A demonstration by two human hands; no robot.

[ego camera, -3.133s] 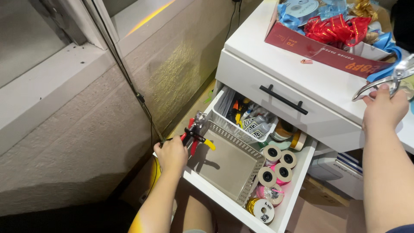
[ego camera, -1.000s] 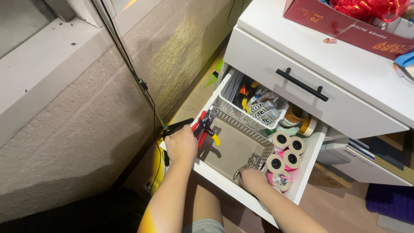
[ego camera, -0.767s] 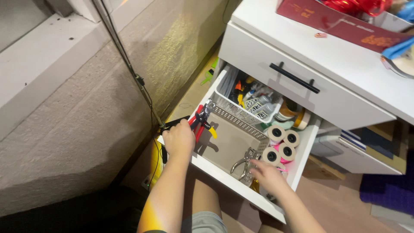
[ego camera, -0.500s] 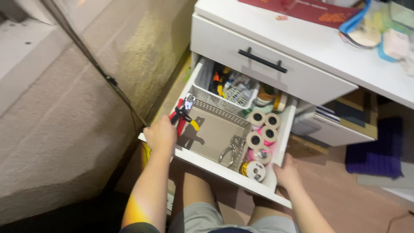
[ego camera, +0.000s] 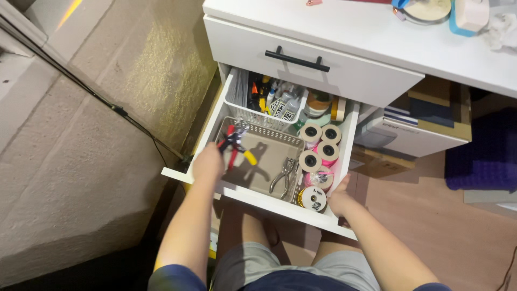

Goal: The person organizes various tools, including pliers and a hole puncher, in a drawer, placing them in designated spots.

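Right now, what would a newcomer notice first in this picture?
The open white drawer under the desk, with a row of tape rolls along its right side. The left hand holds red and yellow pliers over a grey tray where silver pliers lie; the right hand grips the drawer's front edge.

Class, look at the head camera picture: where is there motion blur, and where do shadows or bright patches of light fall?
Head view: the left hand holding the red and yellow pliers is smeared by motion blur; the pliers cast a sharp shadow on the grey tray; a yellow patch of light lies on the wall; the silver pliers look sharp.
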